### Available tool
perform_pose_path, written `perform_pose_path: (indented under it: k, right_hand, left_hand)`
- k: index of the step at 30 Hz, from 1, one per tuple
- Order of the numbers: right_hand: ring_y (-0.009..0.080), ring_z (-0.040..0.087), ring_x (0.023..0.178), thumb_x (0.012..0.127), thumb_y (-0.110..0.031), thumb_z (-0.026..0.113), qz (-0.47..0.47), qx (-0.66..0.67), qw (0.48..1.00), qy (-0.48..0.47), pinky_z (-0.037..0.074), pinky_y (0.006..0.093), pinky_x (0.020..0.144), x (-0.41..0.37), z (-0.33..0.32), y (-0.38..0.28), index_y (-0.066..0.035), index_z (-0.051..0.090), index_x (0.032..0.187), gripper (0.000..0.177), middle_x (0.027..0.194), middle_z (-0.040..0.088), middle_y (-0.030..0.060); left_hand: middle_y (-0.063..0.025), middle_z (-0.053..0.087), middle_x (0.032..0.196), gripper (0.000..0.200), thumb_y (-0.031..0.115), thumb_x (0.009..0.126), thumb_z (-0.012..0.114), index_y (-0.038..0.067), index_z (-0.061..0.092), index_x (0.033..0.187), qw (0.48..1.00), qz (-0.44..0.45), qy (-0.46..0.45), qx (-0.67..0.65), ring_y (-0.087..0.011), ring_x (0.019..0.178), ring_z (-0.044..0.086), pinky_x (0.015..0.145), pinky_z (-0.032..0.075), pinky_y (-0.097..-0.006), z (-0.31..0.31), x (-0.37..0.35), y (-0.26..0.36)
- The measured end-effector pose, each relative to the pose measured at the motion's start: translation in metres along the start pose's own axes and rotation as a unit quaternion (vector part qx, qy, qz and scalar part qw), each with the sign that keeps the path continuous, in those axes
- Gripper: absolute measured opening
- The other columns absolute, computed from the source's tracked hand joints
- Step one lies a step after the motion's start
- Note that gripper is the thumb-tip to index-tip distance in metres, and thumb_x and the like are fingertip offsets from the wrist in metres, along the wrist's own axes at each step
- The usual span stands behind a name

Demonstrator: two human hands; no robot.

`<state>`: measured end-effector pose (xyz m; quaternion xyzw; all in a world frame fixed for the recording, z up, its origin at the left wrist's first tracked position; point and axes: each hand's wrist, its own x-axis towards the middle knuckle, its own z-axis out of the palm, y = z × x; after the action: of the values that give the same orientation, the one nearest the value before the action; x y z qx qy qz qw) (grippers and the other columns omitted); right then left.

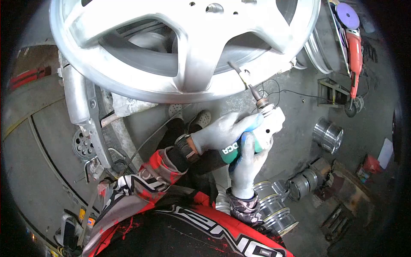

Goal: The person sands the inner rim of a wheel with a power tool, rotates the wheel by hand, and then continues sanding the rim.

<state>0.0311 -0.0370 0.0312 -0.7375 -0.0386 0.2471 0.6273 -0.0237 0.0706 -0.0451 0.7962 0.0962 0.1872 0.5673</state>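
Note:
A green and white die grinder (230, 153) marked DCA is held in both my hands, its nose pointing up and left toward a big silver alloy wheel (197, 68). A thin bit (244, 75) with a dark rod-like end sits in its chuck, close to the wheel's lower right rim; contact cannot be told. My left hand (224, 130), in a grey glove with blue fingertips, is closed round the grinder's front. My right hand (249, 165), gloved alike, wraps the body from the near side. Their palms hide part of the grinder.
At the upper right hangs a red polisher (354, 58) with a purple pad (347, 16). Metal wheel barrels (327, 136) lie on the floor at the right and below my right arm. A metal stand (81, 98) is left of the wheel. A thin cable (299, 92) runs behind the grinder.

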Motion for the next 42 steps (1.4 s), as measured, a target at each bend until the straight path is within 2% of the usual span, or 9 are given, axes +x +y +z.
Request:
perform_pose_path:
  k: [8,16,18,20,26,33,36,38,42]
  right_hand:
    - [0.0204,0.056,0.122,0.090,-0.001,0.070,0.050,-0.026,0.998,-0.014,0.045,0.0383,0.108,-0.028,0.000,0.009,0.000,0.038,0.151,0.069,0.135,0.054,0.0121]
    - [0.0210,0.057,0.121,0.093,-0.005,0.068,0.089,0.005,0.995,-0.034,0.045,0.0384,0.107,-0.025,-0.013,0.009,-0.001,0.039,0.151,0.065,0.134,0.056,0.0120]
    - [0.0211,0.058,0.121,0.095,-0.006,0.066,0.072,0.045,0.996,0.004,0.046,0.0392,0.107,-0.021,-0.012,0.010,-0.001,0.040,0.150,0.062,0.135,0.056,0.0125]
    - [0.0210,0.058,0.120,0.096,-0.006,0.064,0.062,0.052,0.996,0.022,0.046,0.0397,0.106,-0.022,-0.005,0.002,-0.001,0.040,0.150,0.060,0.135,0.056,0.0131]
    - [0.0219,0.056,0.125,0.094,-0.004,0.059,0.020,-0.076,0.994,-0.081,0.044,0.0386,0.109,-0.044,-0.026,0.027,0.000,0.038,0.152,0.062,0.138,0.055,0.0133]
    - [0.0220,0.063,0.116,0.102,-0.016,0.056,0.144,0.092,0.979,-0.111,0.050,0.0384,0.103,-0.046,-0.022,0.016,0.001,0.051,0.142,0.043,0.130,0.062,0.0108]
    - [0.0235,0.051,0.130,0.089,-0.005,0.063,0.079,0.017,0.995,-0.057,0.039,0.0393,0.114,-0.050,-0.012,0.019,0.002,0.035,0.153,0.070,0.141,0.050,0.0142]
    - [0.0233,0.051,0.129,0.087,0.001,0.067,0.103,-0.001,0.994,-0.032,0.040,0.0390,0.113,-0.055,-0.009,0.013,0.001,0.034,0.154,0.074,0.140,0.050,0.0137]
    - [0.0227,0.051,0.129,0.087,0.004,0.068,0.014,-0.106,0.991,-0.077,0.040,0.0389,0.113,-0.050,-0.005,0.001,0.000,0.033,0.155,0.077,0.140,0.049,0.0136]
  left_hand:
    - [-0.0194,0.069,0.118,0.034,0.021,0.107,0.052,-0.003,0.063,0.128,0.927,-0.192,-0.032,-0.320,-0.0293,0.109,0.068,0.100,0.051,-0.0366,-0.017,-0.015,0.024]
    - [-0.0244,0.068,0.118,0.033,0.021,0.105,0.055,-0.004,0.064,0.125,0.919,-0.259,-0.051,-0.291,-0.0326,0.109,0.069,0.093,0.054,-0.0390,-0.021,-0.003,0.039]
    - [-0.0240,0.068,0.123,0.035,0.016,0.099,0.063,-0.003,0.064,0.129,1.000,0.026,0.001,-0.011,-0.0379,0.108,0.069,0.096,0.055,-0.0413,-0.010,0.000,0.023]
    - [-0.0236,0.068,0.123,0.040,0.010,0.095,0.067,-0.002,0.063,0.132,0.999,0.036,-0.003,0.003,-0.0365,0.109,0.070,0.098,0.056,-0.0435,-0.011,0.000,0.024]
    - [-0.0242,0.067,0.117,0.035,0.021,0.105,0.056,-0.005,0.062,0.126,0.912,-0.263,-0.071,-0.308,-0.0349,0.106,0.068,0.094,0.053,-0.0395,-0.036,-0.011,0.048]
    - [-0.0247,0.067,0.117,0.032,0.019,0.105,0.053,-0.005,0.060,0.125,0.975,-0.120,-0.074,-0.173,-0.0395,0.106,0.068,0.093,0.054,-0.0397,-0.031,-0.018,0.034]
    - [-0.0247,0.067,0.119,0.031,0.014,0.102,0.057,-0.006,0.060,0.124,0.999,0.031,-0.007,-0.014,-0.0401,0.108,0.069,0.095,0.055,-0.0403,-0.025,-0.028,0.026]
    - [-0.0240,0.067,0.119,0.035,0.012,0.097,0.063,-0.006,0.061,0.127,0.944,-0.189,-0.029,-0.268,-0.0389,0.109,0.069,0.098,0.055,-0.0415,-0.040,-0.024,0.050]
    - [-0.0222,0.066,0.123,0.041,0.011,0.093,0.067,-0.005,0.060,0.131,0.889,-0.271,-0.085,-0.360,-0.0367,0.113,0.067,0.101,0.055,-0.0422,-0.029,-0.030,0.028]
